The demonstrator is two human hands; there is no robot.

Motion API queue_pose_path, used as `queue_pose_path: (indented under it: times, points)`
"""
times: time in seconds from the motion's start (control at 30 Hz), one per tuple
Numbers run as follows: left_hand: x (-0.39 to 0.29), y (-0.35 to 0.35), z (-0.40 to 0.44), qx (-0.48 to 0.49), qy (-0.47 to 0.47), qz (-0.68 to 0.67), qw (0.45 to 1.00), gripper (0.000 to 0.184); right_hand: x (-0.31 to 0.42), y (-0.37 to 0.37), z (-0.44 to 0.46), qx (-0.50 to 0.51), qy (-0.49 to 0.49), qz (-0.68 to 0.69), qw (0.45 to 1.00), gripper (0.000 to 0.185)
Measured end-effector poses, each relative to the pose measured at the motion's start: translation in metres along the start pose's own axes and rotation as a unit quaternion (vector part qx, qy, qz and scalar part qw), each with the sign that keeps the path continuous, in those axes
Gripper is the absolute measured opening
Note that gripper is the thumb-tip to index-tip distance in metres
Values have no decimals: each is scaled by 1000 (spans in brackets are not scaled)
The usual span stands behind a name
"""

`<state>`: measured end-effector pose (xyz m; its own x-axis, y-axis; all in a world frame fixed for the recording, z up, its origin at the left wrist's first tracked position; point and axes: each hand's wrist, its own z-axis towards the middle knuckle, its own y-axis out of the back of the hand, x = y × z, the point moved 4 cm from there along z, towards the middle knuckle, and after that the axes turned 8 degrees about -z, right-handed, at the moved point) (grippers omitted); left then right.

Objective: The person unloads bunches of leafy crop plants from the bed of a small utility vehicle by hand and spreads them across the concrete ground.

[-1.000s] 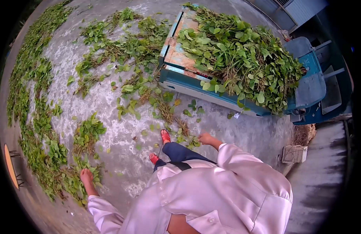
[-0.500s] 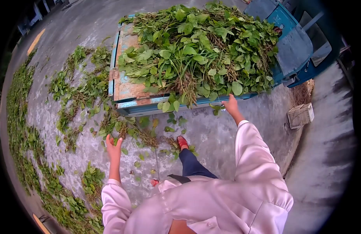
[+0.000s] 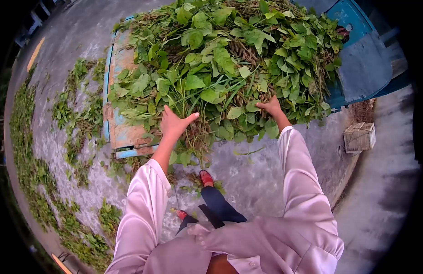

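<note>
A big heap of leafy green plants with pods (image 3: 234, 68) lies on the rusty blue cargo bed (image 3: 120, 91) of a vehicle. At the heap's near edge, on its left part, is my left hand (image 3: 177, 124), thumb and fingers spread, with nothing seen in its grasp. Further right my right hand (image 3: 273, 108) reaches against the heap's near side, thumb apart from the fingers. Its fingertips are partly lost among leaves and stems.
More cut plants (image 3: 79, 116) are strewn over the concrete ground at the left. The vehicle's blue front part (image 3: 359, 55) is at the upper right. A pale crate (image 3: 359, 137) stands below it, near a low wall edge. My red shoes (image 3: 206, 178) are on the ground.
Both hands have moved up and forward from over the ground to the heap. The vehicle and its load appear nearer and larger in view.
</note>
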<state>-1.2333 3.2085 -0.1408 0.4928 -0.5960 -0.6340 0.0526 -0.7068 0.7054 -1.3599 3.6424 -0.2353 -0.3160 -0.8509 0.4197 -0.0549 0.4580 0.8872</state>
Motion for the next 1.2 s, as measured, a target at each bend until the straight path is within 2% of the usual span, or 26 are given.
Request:
queue_pose_path:
  times: [0.03,0.13,0.23,0.27,0.3,0.37,0.4,0.43,0.5,0.57,0.63,0.73,0.77,0.87,0.9,1.0,1.03,1.07,1.13,1.2]
  points:
    - [10,-24,12,47,60,-113,991,132,4,-1,1,6,-16,3,1000,104]
    - [21,-71,24,52,94,-112,988,135,10,-2,-3,-20,-43,-40,998,95]
    - [15,-85,25,44,141,-82,986,128,17,-1,-5,22,-42,46,998,79]
    - [12,-83,25,49,162,-64,984,126,21,1,-7,8,-48,33,998,72]
    - [6,-76,22,30,174,-71,982,114,28,6,-12,-6,-55,21,998,65]
    - [16,-78,30,17,145,-109,983,106,29,5,-13,-8,-69,30,997,48]
    - [19,-75,29,11,131,-127,983,102,29,2,-16,-3,-68,59,996,49]
    - [20,-72,27,-23,113,-87,989,86,32,-3,-20,2,-66,89,994,49]
    - [31,-67,30,6,105,-96,990,80,49,-3,-40,-12,-48,121,991,45]
    - [47,-61,30,35,103,-121,987,72,46,-26,-51,27,-35,211,976,41]
    - [99,-92,46,20,33,-255,966,53,69,-24,-90,97,-43,317,942,35]
    - [106,-70,2,16,51,-378,924,38,98,-31,-150,92,-55,384,917,32]
    - [106,-58,-17,19,53,-419,906,38,106,-36,-168,81,-38,368,926,32]
    - [124,-27,-49,44,36,-483,874,39,134,-51,-224,71,-21,457,886,35]
    - [132,-15,-61,55,29,-493,868,39,146,-52,-246,124,-41,486,864,35]
    - [156,24,-101,45,38,-505,861,40,168,-78,-309,92,10,475,875,36]
    - [165,31,-115,95,57,-552,826,40,186,-77,-340,94,7,446,890,36]
    - [172,40,-129,91,23,-570,816,42,202,-81,-367,99,40,418,902,36]
    - [193,61,-159,99,41,-605,789,45,223,-108,-407,114,39,424,898,35]
    - [241,62,-168,74,14,-575,815,47,253,-118,-453,156,68,423,890,34]
